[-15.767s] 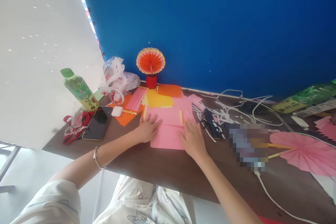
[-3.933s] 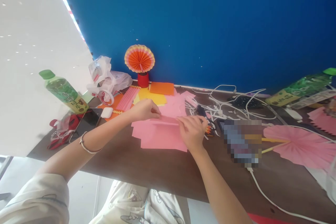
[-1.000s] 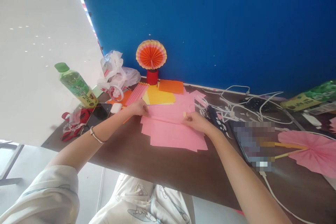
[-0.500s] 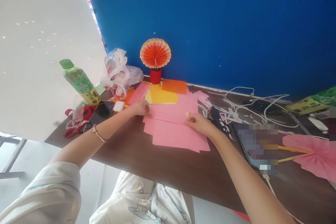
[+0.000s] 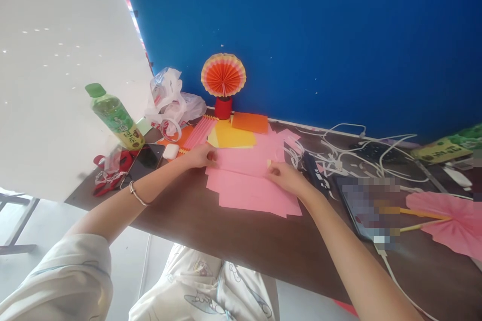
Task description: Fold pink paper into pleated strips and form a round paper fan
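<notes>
Several overlapping sheets of pink paper [image 5: 252, 195] are spread on the table in front of me. My left hand [image 5: 204, 156] is closed on the left end of a pink paper sheet, along a crease that runs across the pile. Opposite it, my right hand [image 5: 282, 176] pinches the same sheet's right end, fingers curled in. A small pale yellow bit [image 5: 269, 163] shows beside the right fingers. Just behind the pink pile lie yellow paper [image 5: 233, 136] and a folded orange sheet [image 5: 249, 123]. Pink pleated paper strips [image 5: 201, 133] lie beyond my left hand.
A round pleated paper fan [image 5: 223, 75] stands in a red holder against the blue wall. To the left are a green-capped bottle [image 5: 116, 118], plastic bags [image 5: 169, 95], tape and a phone. At right are white cables [image 5: 339, 160], a tablet [image 5: 361, 210] and a pink fan [image 5: 452, 220].
My left hand has shifted very slightly, its fingertips drawn up a little at the paper's left end. My right hand stays in nearly the same place.
</notes>
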Available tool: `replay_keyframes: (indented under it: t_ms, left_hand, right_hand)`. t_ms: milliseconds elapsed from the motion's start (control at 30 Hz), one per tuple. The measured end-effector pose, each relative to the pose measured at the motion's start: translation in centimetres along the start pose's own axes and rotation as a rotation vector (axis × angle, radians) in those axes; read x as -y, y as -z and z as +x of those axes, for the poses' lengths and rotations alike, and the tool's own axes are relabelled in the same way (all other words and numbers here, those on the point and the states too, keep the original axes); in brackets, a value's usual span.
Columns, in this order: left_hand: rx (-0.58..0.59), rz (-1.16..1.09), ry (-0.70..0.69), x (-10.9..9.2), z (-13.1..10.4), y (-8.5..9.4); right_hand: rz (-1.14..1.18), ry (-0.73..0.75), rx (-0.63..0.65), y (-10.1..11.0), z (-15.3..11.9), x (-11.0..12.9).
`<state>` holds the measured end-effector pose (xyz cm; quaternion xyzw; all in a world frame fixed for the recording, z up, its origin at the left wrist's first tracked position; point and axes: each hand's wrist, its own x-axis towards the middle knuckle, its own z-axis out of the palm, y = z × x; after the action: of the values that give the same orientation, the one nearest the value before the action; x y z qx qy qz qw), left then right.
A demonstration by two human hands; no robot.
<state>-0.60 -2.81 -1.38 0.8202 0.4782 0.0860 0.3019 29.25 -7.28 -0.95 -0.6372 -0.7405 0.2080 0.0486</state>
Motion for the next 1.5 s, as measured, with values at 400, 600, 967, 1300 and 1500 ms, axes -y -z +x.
replay_keyframes:
  t_ms: [400,600,967,1300,1500]
  left_hand:
    - [-0.025,0.593,-0.479,-2.4,-2.0,-3.3]
    - [-0.092,0.583,-0.365,-4.1,-3.1,-5.8]
    - [-0.169,0.506,-0.248,-4.3,-3.9,-8.6]
    - [-0.254,0.512,-0.206,-4.5,-4.3,-8.9]
    - [-0.229,0.511,-0.174,-4.8,-4.3,-8.9]
  right_hand:
    - [-0.013,0.000,-0.027,0.0,-0.4,0.2]
    - [-0.036,0.000,-0.051,-0.2,-0.8,0.5]
    - [-0.220,0.043,-0.377,-2.3,-3.0,2.9]
    - [-0.255,0.318,-0.313,-7.7,-3.8,7.1]
    - [-0.254,0.310,-0.269,-8.1,-3.8,6.6]
